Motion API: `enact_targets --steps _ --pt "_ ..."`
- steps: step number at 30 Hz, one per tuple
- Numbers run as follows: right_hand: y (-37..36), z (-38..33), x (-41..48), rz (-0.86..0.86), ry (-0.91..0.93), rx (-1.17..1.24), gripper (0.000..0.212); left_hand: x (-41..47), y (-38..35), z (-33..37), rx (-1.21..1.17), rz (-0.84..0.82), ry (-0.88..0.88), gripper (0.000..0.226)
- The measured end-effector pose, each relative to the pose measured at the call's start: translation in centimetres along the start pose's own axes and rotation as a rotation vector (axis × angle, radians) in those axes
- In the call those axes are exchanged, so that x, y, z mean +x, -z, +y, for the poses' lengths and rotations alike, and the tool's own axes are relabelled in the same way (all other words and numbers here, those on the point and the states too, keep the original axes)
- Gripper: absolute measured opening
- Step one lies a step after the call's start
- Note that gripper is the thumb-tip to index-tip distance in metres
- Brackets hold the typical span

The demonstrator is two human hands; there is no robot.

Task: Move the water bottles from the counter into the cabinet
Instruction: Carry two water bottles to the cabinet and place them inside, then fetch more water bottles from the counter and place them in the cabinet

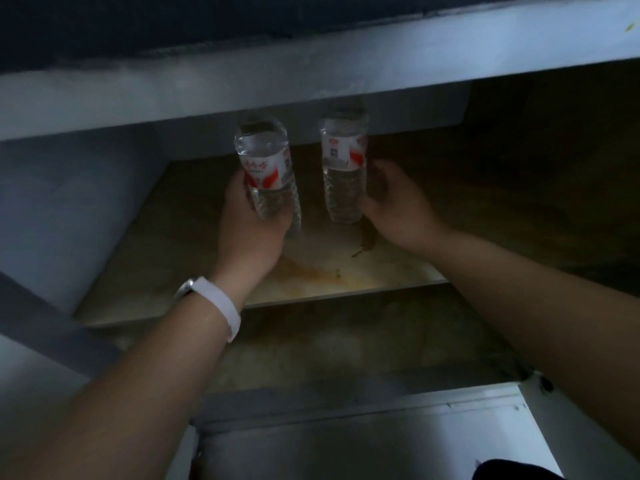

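Hands reach into the dim cabinet, each gripping a bottle upright over the stained shelf. Left hand holds the left bottle by its base; right hand clasps the right bottle from the side. A white wristband circles the left wrist.

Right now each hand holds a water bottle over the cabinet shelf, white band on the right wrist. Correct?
No: the white band is on the left wrist. Head view shows it. Rest stands: left hand grips the left bottle, right hand the right bottle, over the cabinet shelf.
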State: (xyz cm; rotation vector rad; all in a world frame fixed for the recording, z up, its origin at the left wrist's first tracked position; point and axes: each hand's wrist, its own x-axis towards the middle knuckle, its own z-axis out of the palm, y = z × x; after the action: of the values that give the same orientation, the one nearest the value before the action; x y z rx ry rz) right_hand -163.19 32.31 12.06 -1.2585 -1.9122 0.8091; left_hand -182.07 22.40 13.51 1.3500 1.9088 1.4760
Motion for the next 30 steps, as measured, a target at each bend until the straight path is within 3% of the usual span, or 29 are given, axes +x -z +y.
enact_targets --steps 6,12,17,23,30 --pt "1.1 -0.2 -3.8 -0.109 -0.007 -0.33 0.058 -5.5 0.1 -2.6 0.394 -0.156 -0.112 0.063" --pt "1.1 0.8 -7.7 -0.099 0.334 -0.677 0.057 -7.5 0.4 -4.1 0.762 -0.204 -0.425 0.051" --pt "1.0 1.7 -9.9 -0.161 0.426 -0.81 0.057 -8.5 0.6 -4.2 0.914 -0.25 -0.537 0.05" --pt "3.7 -1.3 -13.5 -0.292 0.326 -0.812 0.055 -11.0 2.2 -0.1 0.949 -0.349 -0.502 0.048" --pt "10.4 -10.1 -17.8 -0.399 0.174 -0.707 0.052 -14.3 7.0 10.3 0.917 -0.507 -0.35 0.051"
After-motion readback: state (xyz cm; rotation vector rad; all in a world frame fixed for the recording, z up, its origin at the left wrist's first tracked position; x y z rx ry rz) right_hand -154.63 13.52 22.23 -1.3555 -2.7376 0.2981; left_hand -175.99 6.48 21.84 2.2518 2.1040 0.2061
